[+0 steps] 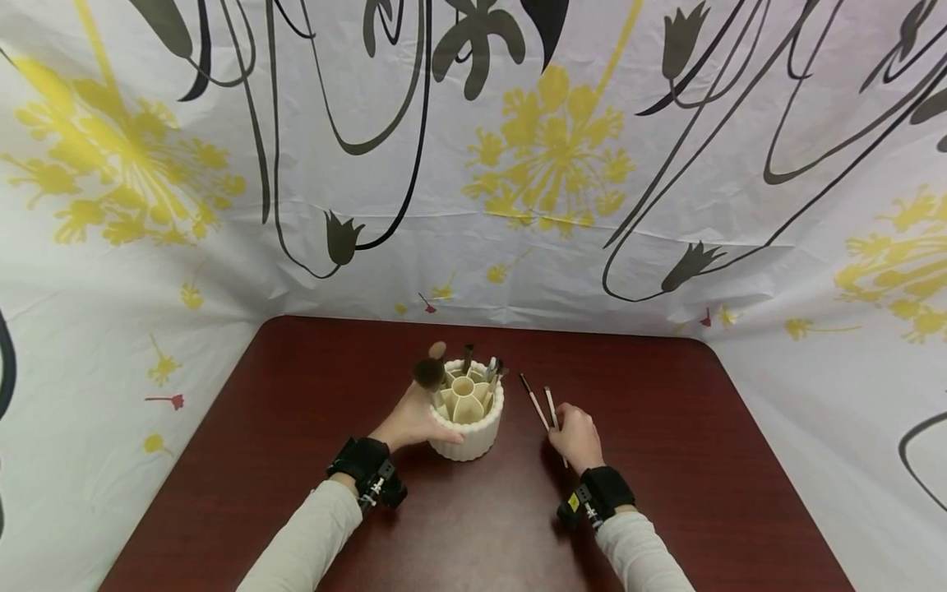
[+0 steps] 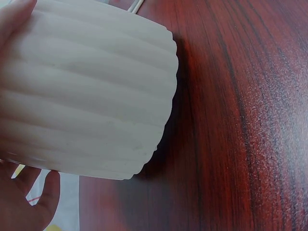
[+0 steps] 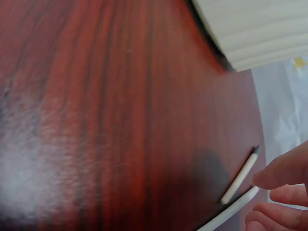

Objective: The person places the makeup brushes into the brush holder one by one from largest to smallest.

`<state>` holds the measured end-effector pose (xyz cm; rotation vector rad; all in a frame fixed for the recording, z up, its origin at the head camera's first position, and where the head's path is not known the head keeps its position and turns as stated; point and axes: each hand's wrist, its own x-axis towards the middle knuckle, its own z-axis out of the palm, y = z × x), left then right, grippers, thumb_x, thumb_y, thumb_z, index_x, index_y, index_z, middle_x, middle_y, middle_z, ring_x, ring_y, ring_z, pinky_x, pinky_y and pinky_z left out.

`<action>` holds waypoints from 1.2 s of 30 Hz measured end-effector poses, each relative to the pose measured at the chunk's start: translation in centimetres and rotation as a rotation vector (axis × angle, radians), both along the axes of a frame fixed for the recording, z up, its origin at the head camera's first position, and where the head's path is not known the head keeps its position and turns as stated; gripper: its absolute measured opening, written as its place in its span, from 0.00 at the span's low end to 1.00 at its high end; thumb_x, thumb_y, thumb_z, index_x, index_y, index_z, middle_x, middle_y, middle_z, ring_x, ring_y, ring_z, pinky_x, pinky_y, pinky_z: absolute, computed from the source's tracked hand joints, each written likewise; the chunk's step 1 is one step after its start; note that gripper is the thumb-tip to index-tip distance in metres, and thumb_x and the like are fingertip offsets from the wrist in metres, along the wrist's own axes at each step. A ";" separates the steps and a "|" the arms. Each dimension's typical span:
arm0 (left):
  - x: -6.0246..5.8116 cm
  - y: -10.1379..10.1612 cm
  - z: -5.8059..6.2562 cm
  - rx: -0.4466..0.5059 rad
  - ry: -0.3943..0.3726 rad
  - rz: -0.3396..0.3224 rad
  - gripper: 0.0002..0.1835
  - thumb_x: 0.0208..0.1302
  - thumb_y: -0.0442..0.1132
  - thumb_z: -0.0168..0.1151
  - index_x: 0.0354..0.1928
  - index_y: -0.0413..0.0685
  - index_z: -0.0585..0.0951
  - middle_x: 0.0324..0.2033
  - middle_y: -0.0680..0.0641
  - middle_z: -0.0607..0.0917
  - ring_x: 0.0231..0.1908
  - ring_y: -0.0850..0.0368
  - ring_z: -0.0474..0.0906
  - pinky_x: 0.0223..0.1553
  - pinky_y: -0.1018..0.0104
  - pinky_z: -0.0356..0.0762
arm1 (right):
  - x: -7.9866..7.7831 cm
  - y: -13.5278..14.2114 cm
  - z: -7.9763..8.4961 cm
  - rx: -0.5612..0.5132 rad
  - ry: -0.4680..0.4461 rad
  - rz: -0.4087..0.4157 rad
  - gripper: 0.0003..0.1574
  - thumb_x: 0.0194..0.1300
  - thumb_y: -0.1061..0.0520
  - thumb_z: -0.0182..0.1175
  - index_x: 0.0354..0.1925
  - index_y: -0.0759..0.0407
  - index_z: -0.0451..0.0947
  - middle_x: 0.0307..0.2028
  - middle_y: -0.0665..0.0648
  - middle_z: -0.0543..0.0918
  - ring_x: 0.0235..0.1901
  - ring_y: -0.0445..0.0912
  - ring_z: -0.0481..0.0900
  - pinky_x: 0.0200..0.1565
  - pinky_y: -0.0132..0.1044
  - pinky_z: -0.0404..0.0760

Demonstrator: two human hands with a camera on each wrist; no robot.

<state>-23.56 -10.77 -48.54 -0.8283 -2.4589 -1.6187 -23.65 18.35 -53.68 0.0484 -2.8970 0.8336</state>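
Observation:
A cream fluted brush holder point(image 1: 466, 436) with divided compartments stands upright on the table, several makeup brushes in it. My left hand point(image 1: 416, 421) grips its left side, thumb across the front; the wall of the holder point(image 2: 91, 86) fills much of the left wrist view. To the right, my right hand point(image 1: 579, 440) pinches a thin, pale-handled makeup brush point(image 3: 228, 214) at the table surface, fingertips around its shaft. Beside it lies another slim makeup brush point(image 1: 534, 401) with a dark tip, slanting toward the right hand.
The dark red wood-grain table point(image 1: 333, 370) has rounded back corners. A white curtain point(image 1: 488, 279) printed with yellow and grey flowers hangs behind and on both sides. One large dark brush head point(image 1: 428, 374) leans out over the holder's left rim.

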 end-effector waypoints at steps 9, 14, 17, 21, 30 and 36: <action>-1.6 -0.1 -2.8 -0.005 -0.008 0.023 0.76 0.19 0.46 0.83 0.70 0.66 0.38 0.56 0.45 0.69 0.54 0.54 0.68 0.53 0.55 0.68 | 0.2 0.4 -1.1 0.017 -0.047 -0.020 0.13 0.46 0.66 0.62 0.35 0.67 0.75 0.26 0.58 0.76 0.26 0.50 0.75 0.27 0.42 0.74; -1.7 -0.2 -3.0 0.004 -0.006 0.024 0.76 0.18 0.48 0.83 0.70 0.66 0.38 0.49 0.46 0.72 0.50 0.54 0.70 0.52 0.56 0.68 | 0.3 0.4 -1.2 0.009 -0.037 -0.026 0.12 0.45 0.66 0.63 0.33 0.67 0.76 0.24 0.57 0.76 0.24 0.49 0.75 0.26 0.42 0.74; -1.7 -0.2 -3.0 0.002 -0.007 0.028 0.76 0.17 0.47 0.83 0.70 0.66 0.38 0.46 0.47 0.72 0.49 0.55 0.70 0.52 0.56 0.68 | 0.2 0.4 -1.2 0.002 -0.041 -0.033 0.11 0.45 0.66 0.63 0.32 0.67 0.76 0.24 0.57 0.77 0.23 0.49 0.75 0.25 0.42 0.74; -1.7 -0.1 -2.8 -0.009 -0.004 0.026 0.76 0.18 0.45 0.83 0.70 0.65 0.37 0.47 0.47 0.73 0.50 0.55 0.70 0.53 0.56 0.68 | 0.1 0.4 -1.2 -0.011 -0.055 -0.038 0.11 0.46 0.67 0.63 0.32 0.68 0.76 0.23 0.58 0.78 0.22 0.47 0.75 0.24 0.40 0.74; 0.2 0.2 0.3 0.009 0.050 -0.005 0.72 0.22 0.35 0.81 0.70 0.46 0.40 0.45 0.37 0.72 0.48 0.45 0.70 0.50 0.54 0.69 | 0.2 0.3 -1.3 -0.021 -0.086 -0.022 0.13 0.50 0.68 0.61 0.38 0.71 0.76 0.24 0.59 0.78 0.23 0.48 0.77 0.26 0.40 0.75; -0.4 0.0 -0.8 -0.017 0.020 0.013 0.75 0.22 0.40 0.82 0.70 0.55 0.38 0.48 0.41 0.72 0.50 0.50 0.70 0.52 0.55 0.68 | 0.4 -0.1 -1.0 -0.032 -0.085 -0.022 0.12 0.52 0.69 0.60 0.38 0.72 0.76 0.26 0.61 0.79 0.24 0.49 0.77 0.25 0.39 0.75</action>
